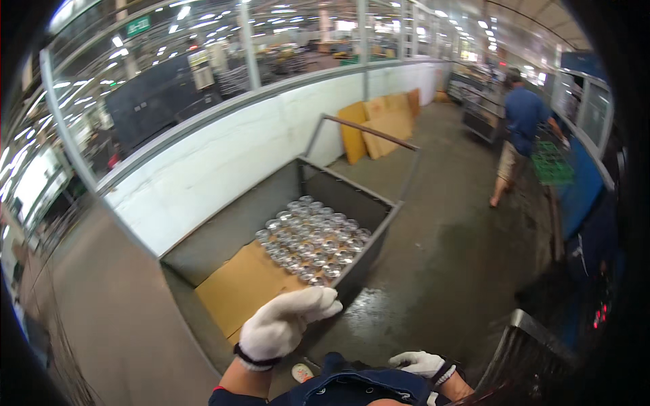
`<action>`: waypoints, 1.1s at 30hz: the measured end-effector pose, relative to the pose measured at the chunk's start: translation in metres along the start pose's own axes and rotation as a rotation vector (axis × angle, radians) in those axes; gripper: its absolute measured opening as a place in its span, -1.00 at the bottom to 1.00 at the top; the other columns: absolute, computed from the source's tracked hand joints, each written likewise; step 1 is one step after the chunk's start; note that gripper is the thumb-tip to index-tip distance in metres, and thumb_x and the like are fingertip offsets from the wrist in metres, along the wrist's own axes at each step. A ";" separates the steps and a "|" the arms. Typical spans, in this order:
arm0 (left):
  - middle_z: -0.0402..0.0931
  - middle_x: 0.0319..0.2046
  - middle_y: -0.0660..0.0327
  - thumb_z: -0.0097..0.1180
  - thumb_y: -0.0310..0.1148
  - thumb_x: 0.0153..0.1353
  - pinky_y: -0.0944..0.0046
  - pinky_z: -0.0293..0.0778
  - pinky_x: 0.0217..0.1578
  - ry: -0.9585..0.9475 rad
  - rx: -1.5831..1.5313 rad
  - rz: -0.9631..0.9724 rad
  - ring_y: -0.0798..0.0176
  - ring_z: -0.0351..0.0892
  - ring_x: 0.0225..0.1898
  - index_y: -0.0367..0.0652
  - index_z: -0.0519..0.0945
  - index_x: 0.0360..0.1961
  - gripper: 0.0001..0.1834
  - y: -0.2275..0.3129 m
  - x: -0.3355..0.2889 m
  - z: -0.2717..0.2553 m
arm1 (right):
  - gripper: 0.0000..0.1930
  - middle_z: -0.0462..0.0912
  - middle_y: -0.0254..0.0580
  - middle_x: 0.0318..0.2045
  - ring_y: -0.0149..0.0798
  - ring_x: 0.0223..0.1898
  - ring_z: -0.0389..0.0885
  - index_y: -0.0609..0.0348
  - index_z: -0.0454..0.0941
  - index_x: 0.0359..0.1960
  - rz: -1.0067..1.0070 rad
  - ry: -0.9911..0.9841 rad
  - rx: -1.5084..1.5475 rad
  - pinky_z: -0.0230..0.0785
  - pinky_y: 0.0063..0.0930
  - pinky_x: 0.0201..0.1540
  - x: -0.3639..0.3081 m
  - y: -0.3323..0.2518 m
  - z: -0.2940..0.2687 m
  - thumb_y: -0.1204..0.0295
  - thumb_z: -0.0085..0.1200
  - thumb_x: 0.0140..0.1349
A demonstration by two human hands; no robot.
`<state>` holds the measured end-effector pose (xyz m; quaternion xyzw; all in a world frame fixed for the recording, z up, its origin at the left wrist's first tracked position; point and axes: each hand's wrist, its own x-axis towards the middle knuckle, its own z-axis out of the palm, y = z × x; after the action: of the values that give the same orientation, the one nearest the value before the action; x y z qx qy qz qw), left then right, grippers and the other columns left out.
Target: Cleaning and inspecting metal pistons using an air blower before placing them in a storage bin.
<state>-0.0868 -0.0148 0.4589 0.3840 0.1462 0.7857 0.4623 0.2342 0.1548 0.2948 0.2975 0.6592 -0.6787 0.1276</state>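
Observation:
My left hand (288,323), in a white knit glove with a dark cuff, is raised over the near edge of a grey metal cart (230,254). Its fingers point right, stretched out and close together, with nothing visible in them. Inside the cart, several rows of shiny round metal parts (315,237) stand at the far right end. They rest on a tan cardboard sheet (240,287) whose near left part is bare. Low beside my body is my right hand (420,363), also gloved in white, its fingers partly spread and apparently holding nothing.
A white partition wall (223,162) runs behind the cart, with tan boards (386,128) leaning farther along it. Wet concrete floor (433,271) extends to the right. A person in blue (525,118) stands near a green crate (553,162). A metal-edged object (525,338) is at lower right.

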 end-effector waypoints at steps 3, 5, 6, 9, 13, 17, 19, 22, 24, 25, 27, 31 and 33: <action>0.35 0.18 -0.20 -0.02 -0.52 0.19 -0.13 0.17 0.27 -0.395 0.006 0.104 -0.24 0.33 0.23 -0.51 0.37 0.16 -0.50 -0.003 0.024 0.064 | -0.40 0.64 -0.06 0.01 -0.18 0.08 0.58 0.18 0.48 0.18 0.098 0.107 -0.319 0.36 -0.39 0.16 -0.024 0.047 -0.013 0.07 0.16 0.18; 0.38 0.12 -0.14 -0.04 -0.44 0.22 -0.06 0.22 0.20 -0.623 -0.036 0.037 -0.14 0.36 0.16 -0.44 0.40 0.13 -0.55 -0.014 0.029 0.073 | -0.39 0.61 0.01 0.06 -0.03 0.12 0.56 0.14 0.48 0.18 0.189 0.128 -0.430 0.35 -0.33 0.19 -0.040 0.057 -0.008 -0.01 0.06 0.20; 0.40 0.09 -0.12 -0.04 -0.41 0.24 -0.02 0.24 0.17 -0.710 -0.049 -0.021 -0.10 0.38 0.13 -0.40 0.42 0.11 -0.57 -0.019 0.024 0.074 | -0.39 0.61 0.01 0.06 -0.03 0.12 0.56 0.14 0.48 0.18 0.190 0.143 -0.416 0.35 -0.33 0.19 -0.044 0.063 -0.004 -0.01 0.06 0.20; 0.45 0.00 -0.03 -0.06 -0.30 0.30 0.10 0.32 0.07 -0.894 -0.050 -0.358 0.04 0.43 0.03 -0.29 0.46 0.05 -0.63 -0.063 0.011 0.045 | -0.41 0.61 0.02 0.05 -0.01 0.11 0.56 0.10 0.51 0.15 0.294 0.197 -0.452 0.35 -0.31 0.18 -0.060 0.094 0.014 -0.03 -0.02 0.22; 0.52 -0.12 0.08 -0.09 -0.15 0.37 0.25 0.42 -0.07 -0.545 0.211 -1.306 0.23 0.50 -0.10 -0.14 0.52 -0.02 -0.66 -0.172 -0.096 -0.112 | -0.45 0.64 0.00 0.01 -0.03 0.07 0.58 0.06 0.54 0.13 0.265 0.281 -0.363 0.37 -0.32 0.14 -0.077 0.111 0.045 -0.02 -0.03 0.24; 0.57 -0.21 0.14 -0.09 -0.07 0.41 0.33 0.47 -0.15 -0.085 0.342 -1.713 0.33 0.55 -0.18 -0.06 0.57 -0.10 -0.67 -0.238 -0.180 -0.253 | -0.49 0.67 -0.01 -0.05 -0.05 0.02 0.63 0.03 0.57 0.09 0.272 0.372 -0.248 0.42 -0.30 0.09 -0.066 0.147 0.078 -0.02 -0.02 0.24; 0.56 -0.21 0.09 -0.05 -0.14 0.36 0.27 0.43 -0.09 -0.343 0.312 -1.381 0.26 0.54 -0.14 -0.11 0.57 -0.13 -0.70 -0.211 -0.101 -0.164 | -0.52 0.67 -0.03 -0.05 -0.05 0.02 0.62 0.03 0.57 0.08 0.324 0.419 -0.291 0.42 -0.30 0.09 -0.082 0.112 0.096 0.04 0.00 0.24; 0.56 -0.21 0.01 0.01 -0.23 0.30 0.18 0.37 0.00 -0.699 0.182 -0.689 0.15 0.52 -0.09 -0.19 0.58 -0.19 -0.74 -0.129 0.002 -0.039 | -0.61 0.67 -0.03 -0.06 -0.03 0.02 0.62 0.00 0.59 0.06 0.210 0.456 -0.280 0.39 -0.30 0.11 -0.071 0.170 0.125 0.16 -0.02 0.27; 0.56 -0.21 -0.04 0.06 -0.29 0.25 0.11 0.33 0.05 -0.788 0.147 -0.264 0.08 0.51 -0.05 -0.25 0.59 -0.22 -0.76 -0.072 0.038 -0.002 | -0.59 0.67 0.01 -0.07 0.03 0.03 0.61 0.02 0.60 0.05 0.249 0.409 -0.387 0.40 -0.25 0.11 -0.070 0.139 0.147 0.14 0.00 0.24; 0.56 -0.21 -0.07 0.08 -0.32 0.23 0.08 0.30 0.08 -0.819 0.124 -0.106 0.04 0.50 -0.03 -0.27 0.59 -0.24 -0.78 -0.054 0.047 0.010 | -0.59 0.67 0.00 -0.07 0.02 0.03 0.61 0.01 0.60 0.05 0.273 0.408 -0.368 0.40 -0.25 0.11 -0.066 0.134 0.155 0.14 0.00 0.24; 0.56 -0.21 -0.12 0.12 -0.38 0.18 0.02 0.26 0.14 -0.841 0.131 0.109 -0.03 0.49 0.01 -0.33 0.59 -0.28 -0.80 -0.036 0.057 0.025 | -0.60 0.67 0.00 -0.07 0.01 0.03 0.61 0.01 0.61 0.05 0.304 0.429 -0.326 0.40 -0.26 0.11 -0.064 0.136 0.171 0.15 0.00 0.25; 0.55 -0.21 -0.23 0.20 -0.50 0.09 -0.11 0.18 0.25 -0.883 0.234 0.192 -0.18 0.46 0.08 -0.43 0.61 -0.35 -0.84 -0.048 0.055 0.016 | -0.60 0.67 -0.02 -0.07 -0.01 0.02 0.61 0.00 0.61 0.05 0.360 0.487 -0.251 0.39 -0.28 0.11 -0.068 0.144 0.189 0.15 0.00 0.25; 0.55 -0.19 -0.26 0.18 -0.47 0.14 -0.14 0.20 0.26 -1.006 0.097 -0.072 -0.22 0.42 0.14 -0.43 0.60 -0.16 -0.73 -0.068 0.059 0.001 | -0.61 0.68 -0.02 -0.07 -0.02 0.02 0.62 0.00 0.61 0.05 0.360 0.487 -0.244 0.39 -0.29 0.11 -0.069 0.144 0.191 0.16 0.00 0.25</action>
<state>-0.0611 0.0703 0.4472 0.7308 -0.0454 0.4793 0.4839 0.3252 -0.0602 0.2073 0.5453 0.6838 -0.4701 0.1187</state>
